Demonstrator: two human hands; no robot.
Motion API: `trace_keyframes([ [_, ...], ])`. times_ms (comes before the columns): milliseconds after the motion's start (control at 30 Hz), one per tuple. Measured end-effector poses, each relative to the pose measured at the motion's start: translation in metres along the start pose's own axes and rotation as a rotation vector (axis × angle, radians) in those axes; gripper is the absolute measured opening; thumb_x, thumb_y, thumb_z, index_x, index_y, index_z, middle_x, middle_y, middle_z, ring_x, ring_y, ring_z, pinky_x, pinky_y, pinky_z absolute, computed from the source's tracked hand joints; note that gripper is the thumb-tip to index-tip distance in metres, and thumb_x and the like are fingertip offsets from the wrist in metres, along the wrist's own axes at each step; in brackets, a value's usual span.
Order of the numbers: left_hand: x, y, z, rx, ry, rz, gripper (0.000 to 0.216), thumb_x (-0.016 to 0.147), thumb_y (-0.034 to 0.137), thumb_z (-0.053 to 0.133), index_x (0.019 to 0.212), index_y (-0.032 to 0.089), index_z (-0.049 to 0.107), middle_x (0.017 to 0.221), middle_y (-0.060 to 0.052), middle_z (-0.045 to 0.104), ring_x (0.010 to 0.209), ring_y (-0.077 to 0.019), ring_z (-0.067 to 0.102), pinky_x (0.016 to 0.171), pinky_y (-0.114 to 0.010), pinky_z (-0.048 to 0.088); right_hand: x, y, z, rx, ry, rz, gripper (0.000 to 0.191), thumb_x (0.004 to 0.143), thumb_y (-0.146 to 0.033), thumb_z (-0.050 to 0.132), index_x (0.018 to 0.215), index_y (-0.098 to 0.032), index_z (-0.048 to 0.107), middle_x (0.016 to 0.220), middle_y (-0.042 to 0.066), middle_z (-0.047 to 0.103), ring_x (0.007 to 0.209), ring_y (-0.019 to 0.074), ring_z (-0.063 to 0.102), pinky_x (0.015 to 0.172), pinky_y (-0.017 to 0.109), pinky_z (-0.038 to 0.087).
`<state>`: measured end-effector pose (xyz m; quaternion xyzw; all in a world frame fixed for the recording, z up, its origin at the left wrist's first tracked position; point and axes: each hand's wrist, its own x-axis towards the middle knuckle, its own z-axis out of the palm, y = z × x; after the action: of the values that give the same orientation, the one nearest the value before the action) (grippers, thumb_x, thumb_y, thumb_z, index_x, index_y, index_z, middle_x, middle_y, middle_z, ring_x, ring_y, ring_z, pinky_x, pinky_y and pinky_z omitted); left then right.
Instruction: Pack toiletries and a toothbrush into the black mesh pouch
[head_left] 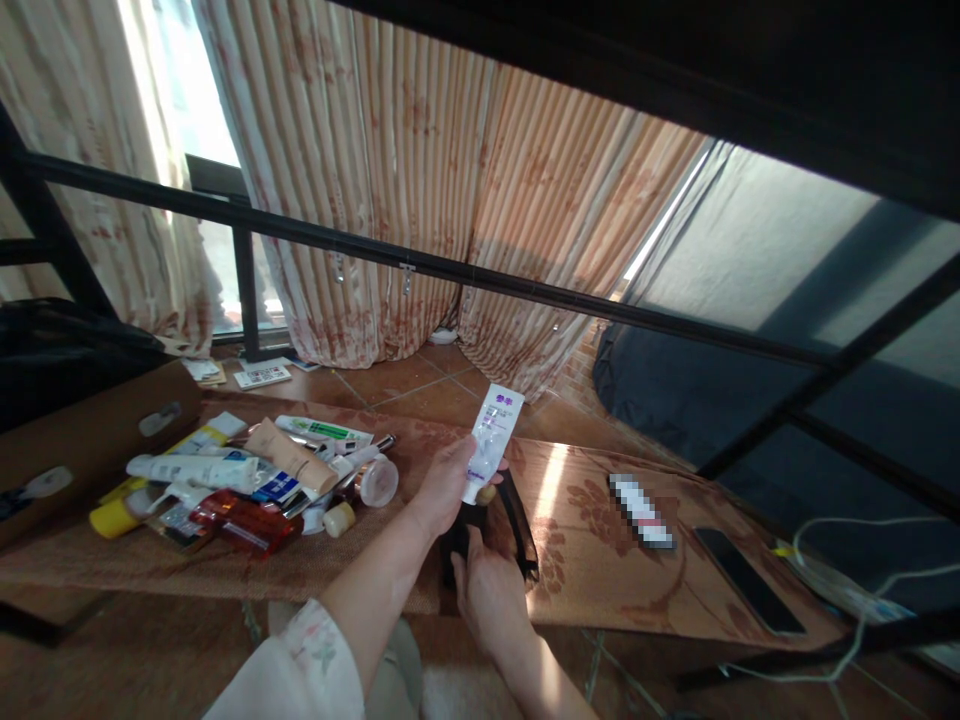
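The held tube [491,440] looks smooth, glossy plastic; the curtains [412,150], cloth.

Left sleeve [281,670]: white, loose, lightly creased, ending in a wide cuff. Floral pattern [321,648] near the cuff edge, small pinkish blooms with grey-green leaves. Left forearm [375,590] bare beyond the cuff; left hand [446,482] bare too. Right hand [491,590] bare, as is the right forearm [551,680] down to the frame edge. Below, pale beige-grey cloth [405,660], probably trousers, though shadow blurs it.
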<state>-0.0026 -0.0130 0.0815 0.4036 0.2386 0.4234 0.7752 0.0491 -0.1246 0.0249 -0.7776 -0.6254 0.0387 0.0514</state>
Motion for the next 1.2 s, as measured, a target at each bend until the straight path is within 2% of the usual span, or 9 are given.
trace_keyframes([
  [133, 0.003, -0.004, 0.000, 0.023, 0.081, 0.063, 0.029, 0.071, 0.039, 0.068, 0.067, 0.011, 0.062, 0.058, -0.002, 0.060, 0.050, -0.0094, 0.053, 0.048, -0.018, 0.039, 0.000, 0.000, 0.000, 0.019, -0.004, -0.002, 0.031, 0.095, -0.024, 0.038, 0.121, -0.012, 0.049, 0.092, 0.013, 0.072, 0.086, 0.0208, 0.069, 0.078, 0.028, 0.045],
  [233, 0.004, -0.008, 0.000, 0.099, 0.125, 0.088, 0.027, 0.071, 0.037, 0.065, 0.063, 0.012, 0.060, 0.056, 0.000, 0.057, 0.049, -0.0080, 0.049, 0.046, -0.017, 0.035, 0.000, 0.001, 0.000, 0.031, -0.008, 0.003, 0.032, 0.094, -0.025, 0.039, 0.122, -0.012, 0.049, 0.094, 0.014, 0.071, 0.086, 0.0216, 0.069, 0.078, 0.030, 0.045],
  [333, 0.004, -0.011, 0.000, 0.150, 0.173, 0.112, 0.029, 0.071, 0.039, 0.064, 0.063, 0.012, 0.061, 0.056, 0.000, 0.056, 0.047, -0.0072, 0.045, 0.044, -0.018, 0.031, 0.000, 0.002, 0.002, 0.044, -0.009, 0.007, 0.033, 0.094, -0.024, 0.038, 0.123, -0.013, 0.049, 0.094, 0.014, 0.072, 0.085, 0.0237, 0.069, 0.076, 0.032, 0.046],
  [533, 0.006, -0.011, -0.003, -0.025, 0.202, 0.028, 0.035, 0.060, 0.043, 0.073, 0.069, 0.010, 0.065, 0.058, -0.002, 0.060, 0.052, -0.0111, 0.053, 0.051, -0.022, 0.040, 0.001, 0.003, 0.004, 0.055, -0.005, 0.000, 0.035, 0.094, -0.025, 0.037, 0.125, -0.012, 0.049, 0.094, 0.014, 0.072, 0.086, 0.0244, 0.069, 0.074, 0.032, 0.045],
  [733, 0.010, -0.009, -0.009, -0.053, 0.240, 0.051, 0.038, 0.054, 0.042, 0.079, 0.074, 0.011, 0.069, 0.062, -0.002, 0.064, 0.053, -0.0095, 0.053, 0.050, -0.020, 0.039, 0.001, 0.003, 0.006, 0.039, -0.009, 0.002, 0.036, 0.094, -0.025, 0.036, 0.125, -0.012, 0.048, 0.094, 0.014, 0.072, 0.086, 0.0256, 0.069, 0.076, 0.034, 0.045],
  [900, 0.008, -0.007, -0.007, 0.003, 0.236, 0.074, 0.036, 0.056, 0.042, 0.078, 0.074, 0.011, 0.070, 0.062, -0.002, 0.064, 0.054, -0.0106, 0.055, 0.050, -0.020, 0.040, 0.001, 0.002, 0.005, 0.032, 0.004, 0.002, 0.033, 0.094, -0.026, 0.039, 0.122, -0.011, 0.050, 0.092, 0.015, 0.072, 0.084, 0.0219, 0.069, 0.076, 0.029, 0.044],
  [1100, 0.003, -0.005, 0.000, 0.036, 0.226, 0.103, 0.028, 0.062, 0.037, 0.075, 0.067, 0.010, 0.067, 0.056, -0.001, 0.060, 0.048, -0.0082, 0.050, 0.045, -0.018, 0.036, 0.002, 0.003, 0.007, 0.020, 0.013, -0.006, 0.031, 0.094, -0.024, 0.039, 0.120, -0.013, 0.049, 0.091, 0.014, 0.071, 0.083, 0.0231, 0.069, 0.073, 0.031, 0.045],
  [1200, 0.002, -0.003, 0.004, -0.011, 0.287, 0.080, 0.022, 0.068, 0.030, 0.070, 0.063, 0.010, 0.063, 0.054, -0.001, 0.058, 0.045, -0.0078, 0.049, 0.043, -0.017, 0.036, 0.001, 0.003, 0.008, 0.021, 0.017, -0.011, 0.030, 0.094, -0.024, 0.040, 0.120, -0.014, 0.049, 0.090, 0.012, 0.071, 0.083, 0.0227, 0.069, 0.073, 0.030, 0.045],
])
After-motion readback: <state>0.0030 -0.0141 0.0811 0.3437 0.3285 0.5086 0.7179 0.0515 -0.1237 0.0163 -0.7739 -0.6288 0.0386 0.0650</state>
